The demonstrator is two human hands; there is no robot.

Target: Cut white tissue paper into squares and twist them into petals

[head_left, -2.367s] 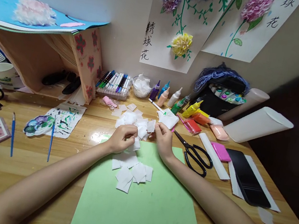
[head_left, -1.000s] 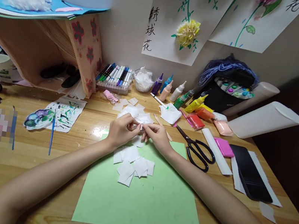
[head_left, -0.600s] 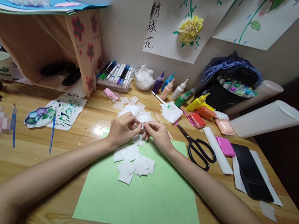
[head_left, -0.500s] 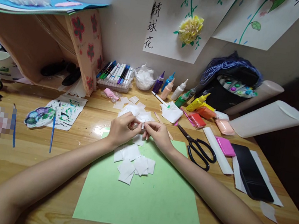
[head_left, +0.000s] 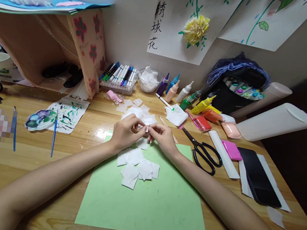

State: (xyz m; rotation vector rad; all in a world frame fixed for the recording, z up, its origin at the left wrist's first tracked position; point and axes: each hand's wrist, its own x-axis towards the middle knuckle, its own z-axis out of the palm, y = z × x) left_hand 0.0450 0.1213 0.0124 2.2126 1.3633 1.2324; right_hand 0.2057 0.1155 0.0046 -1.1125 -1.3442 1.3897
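My left hand (head_left: 128,131) and my right hand (head_left: 163,137) meet above the far edge of a green paper sheet (head_left: 144,210). Both pinch one small piece of white tissue paper (head_left: 147,128) between thumbs and fingertips; most of it is hidden by the fingers. Several white tissue squares (head_left: 130,174) lie loosely overlapped on the green sheet, just nearer than my hands. A heap of white tissue paper (head_left: 134,113) sits behind my fingers on the wooden table. Black-handled scissors (head_left: 204,152) rest to the right of my right hand.
Paint bottles (head_left: 171,90), a marker tray (head_left: 118,80) and a bowl of white tissue (head_left: 149,80) line the wall. A dark phone (head_left: 260,178) lies at right. On the left are paintbrushes (head_left: 54,134), a paint palette (head_left: 40,120) and a cardboard box (head_left: 85,49).
The pinched tissue piece and the fingertips have shifted very slightly. Both hands stay in the same place, and the things on the table have not moved.
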